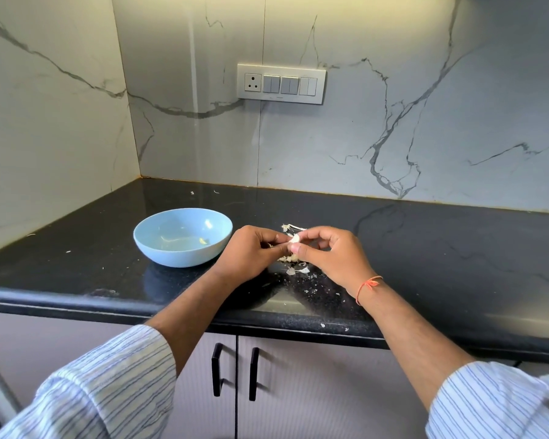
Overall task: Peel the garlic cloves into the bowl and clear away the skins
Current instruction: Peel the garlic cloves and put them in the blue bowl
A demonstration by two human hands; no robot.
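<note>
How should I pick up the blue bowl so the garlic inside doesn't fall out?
Hold the blue bowl by its rim on the left side, thumb on top and fingers under the curved wall. It stands upright and open, so keep it level. The left is likely easiest: both hands, the left hand and the right hand, are busy with a garlic clove on its right.
</note>
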